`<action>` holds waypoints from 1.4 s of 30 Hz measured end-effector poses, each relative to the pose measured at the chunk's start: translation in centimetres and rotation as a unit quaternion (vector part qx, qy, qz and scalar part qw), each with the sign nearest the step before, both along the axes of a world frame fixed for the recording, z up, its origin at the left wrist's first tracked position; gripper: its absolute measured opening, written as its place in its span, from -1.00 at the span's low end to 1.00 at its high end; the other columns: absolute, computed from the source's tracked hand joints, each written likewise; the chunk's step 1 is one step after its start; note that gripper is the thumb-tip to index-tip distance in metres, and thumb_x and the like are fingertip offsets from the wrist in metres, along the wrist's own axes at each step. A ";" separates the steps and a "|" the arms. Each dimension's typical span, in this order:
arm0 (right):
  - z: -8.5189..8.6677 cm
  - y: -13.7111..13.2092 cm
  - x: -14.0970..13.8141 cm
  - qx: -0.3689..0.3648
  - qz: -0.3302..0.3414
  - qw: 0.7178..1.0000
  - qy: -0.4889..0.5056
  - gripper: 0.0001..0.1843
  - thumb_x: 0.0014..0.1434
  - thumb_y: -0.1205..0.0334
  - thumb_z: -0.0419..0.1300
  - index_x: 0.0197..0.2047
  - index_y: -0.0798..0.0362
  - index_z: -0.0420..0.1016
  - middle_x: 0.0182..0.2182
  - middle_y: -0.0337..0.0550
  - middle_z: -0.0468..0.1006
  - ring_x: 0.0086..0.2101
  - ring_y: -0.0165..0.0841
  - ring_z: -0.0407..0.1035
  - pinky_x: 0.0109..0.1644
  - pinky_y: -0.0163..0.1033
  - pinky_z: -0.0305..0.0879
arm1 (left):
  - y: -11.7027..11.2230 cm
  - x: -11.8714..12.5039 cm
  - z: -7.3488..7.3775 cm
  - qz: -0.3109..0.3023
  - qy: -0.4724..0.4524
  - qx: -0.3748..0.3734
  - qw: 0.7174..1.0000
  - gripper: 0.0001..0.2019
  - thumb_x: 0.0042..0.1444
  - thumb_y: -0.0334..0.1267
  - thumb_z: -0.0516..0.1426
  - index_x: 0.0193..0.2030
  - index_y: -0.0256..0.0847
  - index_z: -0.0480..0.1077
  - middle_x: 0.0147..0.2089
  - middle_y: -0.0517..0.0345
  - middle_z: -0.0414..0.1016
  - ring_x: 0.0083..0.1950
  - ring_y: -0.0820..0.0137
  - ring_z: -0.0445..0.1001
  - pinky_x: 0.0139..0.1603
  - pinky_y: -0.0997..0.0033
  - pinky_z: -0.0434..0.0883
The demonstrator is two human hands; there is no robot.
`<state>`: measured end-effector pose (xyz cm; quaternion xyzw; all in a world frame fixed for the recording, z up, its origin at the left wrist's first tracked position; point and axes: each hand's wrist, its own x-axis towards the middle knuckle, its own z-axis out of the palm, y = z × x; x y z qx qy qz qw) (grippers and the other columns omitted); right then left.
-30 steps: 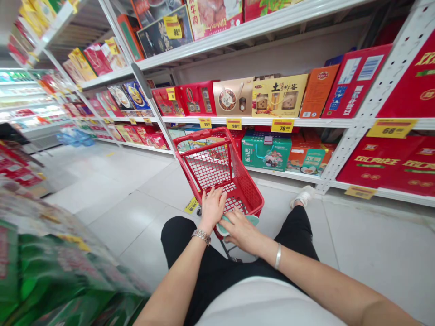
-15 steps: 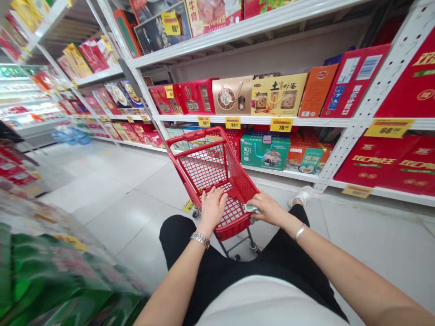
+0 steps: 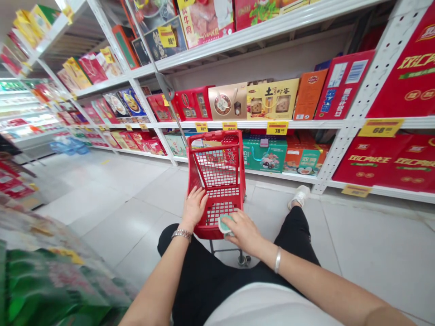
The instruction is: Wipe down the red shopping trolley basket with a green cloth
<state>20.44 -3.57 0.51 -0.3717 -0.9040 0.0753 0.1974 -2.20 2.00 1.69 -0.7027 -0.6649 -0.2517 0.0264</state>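
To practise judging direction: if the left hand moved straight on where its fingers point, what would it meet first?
Probably the shopping cart's red mesh wall, right at the left hand's fingertips, though depth is unclear.

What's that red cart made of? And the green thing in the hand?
The red cart looks like shiny moulded plastic: its bars are smooth and evenly coloured, though painted metal is possible. The pale green thing under the right hand seems soft, matte cloth or sponge; too small to tell.

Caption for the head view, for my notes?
Left hand rests on a red plastic shopping cart; right hand holds a pale green cloth against it, before white metal shelves of gift boxes.
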 end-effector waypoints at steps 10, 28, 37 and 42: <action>1.7 1.8 -1.8 0.064 0.131 0.989 -0.019 -0.68 0.33 0.35 0.20 0.12 -0.05 0.49 0.01 -0.03 0.51 0.11 -0.19 0.29 0.40 0.13 0.06 | -1.4 2.8 -3.1 0.017 -0.189 -0.147 0.971 -0.40 0.45 -0.01 -0.32 0.48 -0.13 0.15 0.51 -0.02 0.17 0.55 0.25 0.05 0.51 -0.01 0.09; 10.4 16.0 14.7 0.125 -0.151 0.971 -0.140 -0.52 0.18 0.44 0.26 0.17 0.01 0.50 0.11 0.03 0.50 0.11 -0.08 0.24 0.32 0.05 -0.05 | -0.4 -0.2 -1.9 -0.017 0.012 -0.195 0.981 -0.47 0.42 -0.06 -0.13 0.41 -0.22 0.28 0.43 -0.05 0.32 0.51 0.17 0.15 0.50 0.03 0.12; 2.9 12.4 8.9 0.182 -0.072 0.975 -0.106 -0.57 0.08 0.54 0.19 0.00 0.05 0.59 -0.17 0.01 0.57 -0.13 -0.12 0.40 0.12 -0.03 0.20 | -1.9 1.8 -1.6 0.004 -0.009 -0.144 0.990 -0.47 0.44 -0.01 -0.12 0.35 -0.24 0.36 0.35 -0.01 0.45 0.36 0.31 0.40 0.41 0.33 0.27; -2.5 8.5 0.7 0.193 0.036 0.980 -0.026 -0.46 0.01 0.56 0.23 0.07 0.01 0.56 -0.11 0.02 0.57 -0.11 -0.09 0.42 0.16 0.03 0.23 | -2.2 1.5 -1.7 0.028 0.002 -0.123 0.992 -0.51 0.42 -0.03 -0.05 0.35 -0.20 0.36 0.31 -0.01 0.48 0.34 0.31 0.42 0.41 0.28 0.28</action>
